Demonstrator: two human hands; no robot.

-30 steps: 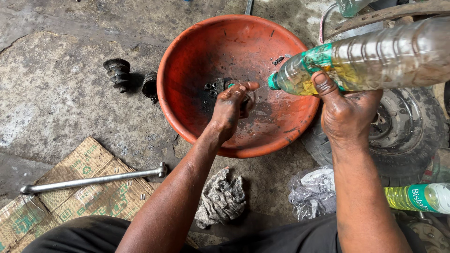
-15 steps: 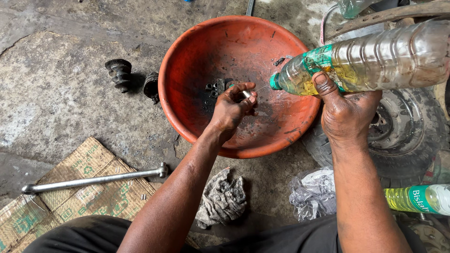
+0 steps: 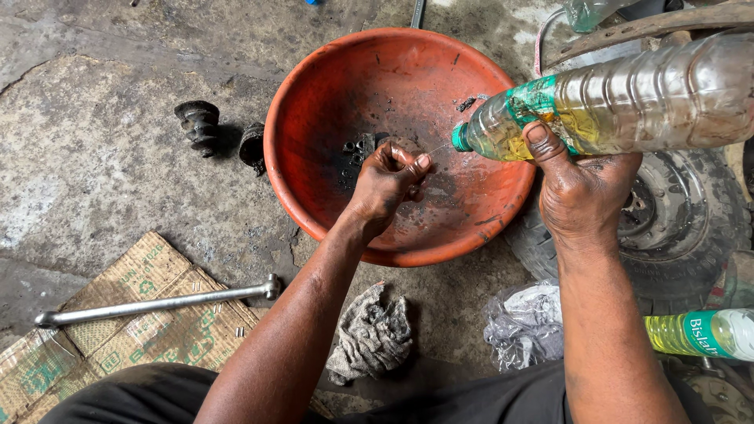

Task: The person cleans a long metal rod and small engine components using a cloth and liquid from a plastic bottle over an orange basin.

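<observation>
Both hands busy (bottle (image 3: 628,102) over basin (image 3: 314,94)).

Basin (image 3: 471,228) at frame centre, bottle (image 3: 628,102) tilted over its right rim, wrench (image 3: 157,303) on cardboard (image 3: 118,345) lower left, rag (image 3: 371,334) below basin.

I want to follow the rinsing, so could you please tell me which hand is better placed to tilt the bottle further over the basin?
Right hand, probably: it grips the bottle; left hand is closed over the basin.
</observation>
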